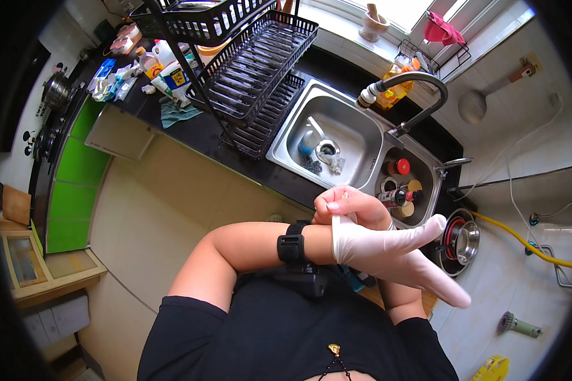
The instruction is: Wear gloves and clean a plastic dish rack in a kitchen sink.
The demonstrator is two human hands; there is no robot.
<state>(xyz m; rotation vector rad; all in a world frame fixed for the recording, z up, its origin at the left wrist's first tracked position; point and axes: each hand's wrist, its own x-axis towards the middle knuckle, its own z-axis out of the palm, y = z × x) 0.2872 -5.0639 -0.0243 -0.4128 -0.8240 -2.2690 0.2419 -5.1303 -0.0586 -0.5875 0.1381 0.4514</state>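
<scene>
A white disposable glove covers my left hand. Its thumb is spread from the other fingers, which lie together, and nothing is held in it. My right hand is bare and pinches the rolled cuff of the glove at the left wrist. A black strap with a dark device circles my left forearm. Both hands are in front of my body, near the front edge of a two-bowl steel sink. The gloved hand partly hides the right hand's wrist.
A black dish rack stands left of the sink. In the left bowl lie a blue-and-white bottle and a scourer; jars and a bottle fill the right one. Nested metal bowls sit at the right. A faucet arches above.
</scene>
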